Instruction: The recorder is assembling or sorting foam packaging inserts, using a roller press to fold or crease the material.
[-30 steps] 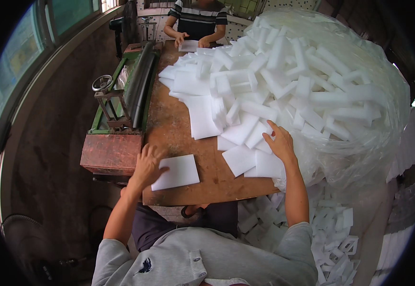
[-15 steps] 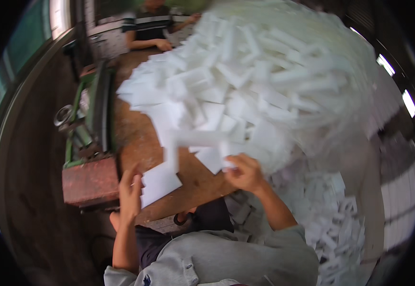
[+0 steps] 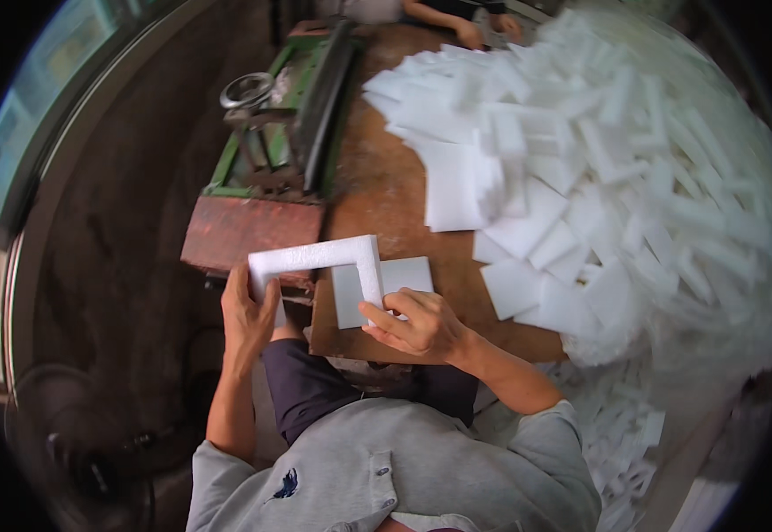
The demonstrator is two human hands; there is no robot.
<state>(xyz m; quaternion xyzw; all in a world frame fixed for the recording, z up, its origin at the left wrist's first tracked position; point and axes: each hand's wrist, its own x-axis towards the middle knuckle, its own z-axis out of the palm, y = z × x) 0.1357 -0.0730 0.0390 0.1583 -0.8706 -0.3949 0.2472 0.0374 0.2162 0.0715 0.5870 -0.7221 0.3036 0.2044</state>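
Between my two hands is a white U-shaped piece of foam (image 3: 315, 254), its crossbar away from me and its legs toward me. My left hand (image 3: 246, 312) is closed round the left leg, thumb on the inner side. The right leg is pinched in my right hand (image 3: 420, 326), fingers curled near its end. Behind the foam piece, a flat white foam sheet (image 3: 408, 273) lies at the near edge of the wooden table (image 3: 386, 195), partly covered by the piece and my right fingers.
A large heap of white foam pieces (image 3: 599, 168) covers the table's right side. Left stands a green machine (image 3: 311, 115) with a handwheel (image 3: 247, 90) and a reddish block (image 3: 253, 232). Another person's hand (image 3: 470, 35) shows at the far edge. More foam scraps (image 3: 612, 443) lie below right.
My view has swung left. My left hand, earlier at a flat foam sheet, now grips the U-shaped piece. My right hand has brought that piece closer to the left hand.
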